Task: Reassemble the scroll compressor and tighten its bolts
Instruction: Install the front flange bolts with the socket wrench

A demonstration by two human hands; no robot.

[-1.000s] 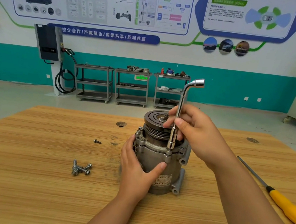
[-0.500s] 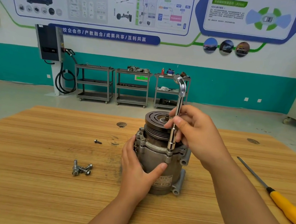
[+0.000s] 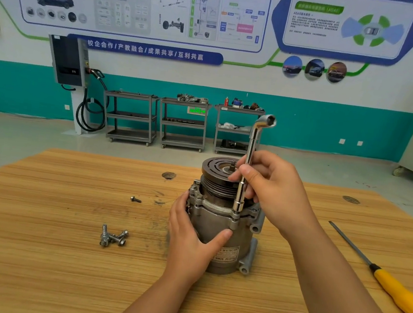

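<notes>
Right hand (image 3: pixel 276 189): fingers (image 3: pixel 261 159) curled and closed round the shaft of an L-shaped socket wrench (image 3: pixel 252 145), thumb pressed against the shaft from the near side. Wrist raised and the forearm comes in from the lower right.

Wrench stands nearly upright, leaning slightly right at the top. Its lower socket sits on a bolt at the flange on the near-right edge of the compressor (image 3: pixel 219 216). The bent upper end points right, with the open hex mouth visible.

Left hand (image 3: pixel 189 241): wrapped round the left side of the compressor body. Thumb (image 3: pixel 222 235) stretched across the front, its tip touching the housing just under the flange lug. The other fingers pass round the far side, mostly hidden. Forearm comes up from the bottom centre.

Compressor stands upright on the wooden table (image 3: pixel 48 267), pulley end up, in the middle between both hands.

Left of it, a small pile of loose bolts (image 3: pixel 113 237) lies near the hand. A single bolt (image 3: pixel 136 199) lies farther back. A yellow-handled screwdriver (image 3: pixel 390 285) lies well apart at the right.
</notes>
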